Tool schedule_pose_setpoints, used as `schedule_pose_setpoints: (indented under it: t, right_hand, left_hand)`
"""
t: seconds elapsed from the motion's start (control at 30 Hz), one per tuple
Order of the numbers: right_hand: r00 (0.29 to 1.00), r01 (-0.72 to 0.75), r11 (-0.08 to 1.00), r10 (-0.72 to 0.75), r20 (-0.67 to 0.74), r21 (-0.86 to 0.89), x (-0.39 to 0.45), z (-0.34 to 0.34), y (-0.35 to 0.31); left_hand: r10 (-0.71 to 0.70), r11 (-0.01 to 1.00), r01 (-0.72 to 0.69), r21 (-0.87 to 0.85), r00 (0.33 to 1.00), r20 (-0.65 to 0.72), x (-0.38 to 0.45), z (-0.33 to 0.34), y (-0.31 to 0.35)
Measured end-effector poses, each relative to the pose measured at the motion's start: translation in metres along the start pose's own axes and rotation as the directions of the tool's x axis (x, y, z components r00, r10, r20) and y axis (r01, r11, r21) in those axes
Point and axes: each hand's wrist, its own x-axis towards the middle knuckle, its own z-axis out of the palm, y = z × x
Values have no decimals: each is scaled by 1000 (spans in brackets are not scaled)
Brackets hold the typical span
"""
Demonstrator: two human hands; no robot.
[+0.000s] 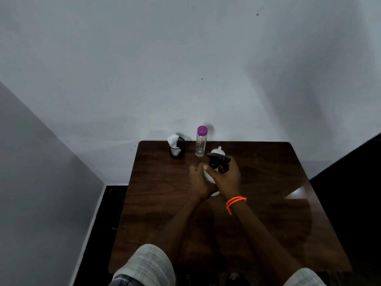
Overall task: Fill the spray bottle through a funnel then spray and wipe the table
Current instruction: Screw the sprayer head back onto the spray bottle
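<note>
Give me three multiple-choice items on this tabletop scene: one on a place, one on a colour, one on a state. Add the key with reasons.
1. Where does the black mesh cup stand?
A. left of the clear bottle
B. right of the funnel
C. at the table's near edge

2. What colour is the cap of the clear bottle?
A. orange
B. purple
C. black

3. What is the right hand doing?
A. lying flat on the table
B. pulling tissue from the cup
C. gripping the black trigger head of the spray bottle

Key:
1 A, the cup with tissue stands near the table's far edge, left of the bottle.
2 B, the cap shows purple against the wall.
3 C, the fingers curl round the sprayer while the left hand holds the white body.
</note>
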Motion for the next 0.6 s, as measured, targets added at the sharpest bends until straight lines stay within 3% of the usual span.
schedule_pose_setpoints:
  t: [0.13, 0.33, 0.6]
  right_hand:
    - [999, 1, 1000, 0, 44, -24, 0, -3, 4]
    - [999, -5, 997, 2, -50, -74, -1, 0, 0]
    - [1000, 14, 997, -15, -6, -73, -5, -4, 4]
  left_hand:
    - [-9, 1000, 9, -8, 1000, -4, -1, -1, 1]
    - [-12, 1000, 12, 10, 1000, 12, 0, 2, 0]
    - [96, 995, -93, 47, 994, -48, -9, -1, 10]
